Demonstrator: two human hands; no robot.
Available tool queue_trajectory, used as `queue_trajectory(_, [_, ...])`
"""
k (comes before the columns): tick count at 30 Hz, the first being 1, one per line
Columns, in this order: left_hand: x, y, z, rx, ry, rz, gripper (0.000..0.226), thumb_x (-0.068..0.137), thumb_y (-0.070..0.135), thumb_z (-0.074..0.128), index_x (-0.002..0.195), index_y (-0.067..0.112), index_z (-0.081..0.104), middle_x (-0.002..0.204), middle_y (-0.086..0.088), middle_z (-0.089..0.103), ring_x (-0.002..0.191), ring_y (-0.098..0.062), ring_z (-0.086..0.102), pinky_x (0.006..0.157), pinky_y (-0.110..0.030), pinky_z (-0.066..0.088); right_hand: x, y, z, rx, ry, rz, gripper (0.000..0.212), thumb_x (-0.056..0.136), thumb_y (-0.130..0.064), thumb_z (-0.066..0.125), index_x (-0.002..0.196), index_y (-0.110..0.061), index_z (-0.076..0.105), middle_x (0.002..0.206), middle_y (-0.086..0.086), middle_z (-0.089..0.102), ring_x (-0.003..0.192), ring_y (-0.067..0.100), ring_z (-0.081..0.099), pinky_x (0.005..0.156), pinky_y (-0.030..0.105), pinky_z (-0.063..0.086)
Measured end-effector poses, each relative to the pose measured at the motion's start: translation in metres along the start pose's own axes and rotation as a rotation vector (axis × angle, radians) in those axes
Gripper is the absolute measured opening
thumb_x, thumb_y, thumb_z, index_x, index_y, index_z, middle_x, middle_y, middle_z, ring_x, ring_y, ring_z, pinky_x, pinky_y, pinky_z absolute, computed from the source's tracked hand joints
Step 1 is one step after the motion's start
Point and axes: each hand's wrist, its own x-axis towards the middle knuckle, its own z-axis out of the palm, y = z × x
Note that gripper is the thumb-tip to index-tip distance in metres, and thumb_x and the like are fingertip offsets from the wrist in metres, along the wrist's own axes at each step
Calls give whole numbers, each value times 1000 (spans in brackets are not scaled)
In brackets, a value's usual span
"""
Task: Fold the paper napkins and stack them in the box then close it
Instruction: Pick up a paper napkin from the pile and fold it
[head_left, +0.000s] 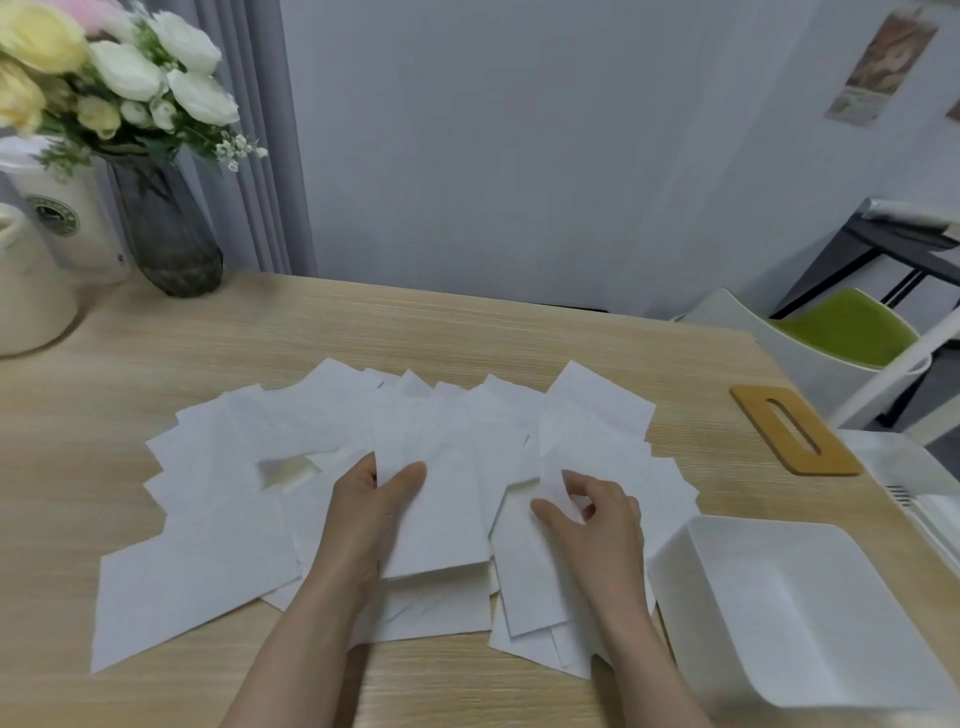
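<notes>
Risk: the loose napkins (218, 530) overlap, so lifting one may drag neighbours off the bench (467, 332). Left hand (358, 519) pinches a folded napkin (441, 519) at centre, thumb on top. Right hand (592, 514), fingers curled, pinches another sheet's edge. The box (795, 613) (empty) sits near right; its lid (795, 428) lies farther off.

Two hands: left hand (363, 525) and right hand (597, 525). Many white napkins (208, 545), overlapping, so the exact number cannot be told. One white box (800, 613), one wooden lid (795, 431), one vase (166, 228) of flowers.
</notes>
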Motion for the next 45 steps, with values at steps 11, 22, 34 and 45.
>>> queue_trajectory(11, [-1,2,5,-2,5,-28,10,92,13,64,95,17,72,91,-1,77,85,-22,73,84,-41,56,7,-7,-5,204,66,-18,13,87,-24,65,74,-23,65,67,-17,64,70,4,59,63,27,44])
queue_trajectory(22, [0,0,9,1,6,-51,12,92,12,63,97,17,72,92,0,77,89,-23,73,84,-40,57,23,-19,-24,672,-60,109,12,91,-20,64,81,-25,68,77,1,74,69,17,65,71,36,51])
queue_trajectory(34, [-1,6,5,6,22,-15,13,95,17,60,95,18,73,94,-1,77,89,-22,73,84,-42,56,23,-60,2,983,-295,114,7,87,-20,65,83,-22,70,88,8,74,73,21,69,76,44,53])
queue_trajectory(45, [-10,24,6,-37,-79,-1,16,92,31,64,86,27,77,93,-3,77,83,-20,75,65,-30,58,20,-64,24,734,-360,119,22,83,-12,71,103,-20,67,84,3,76,73,16,72,55,25,54])
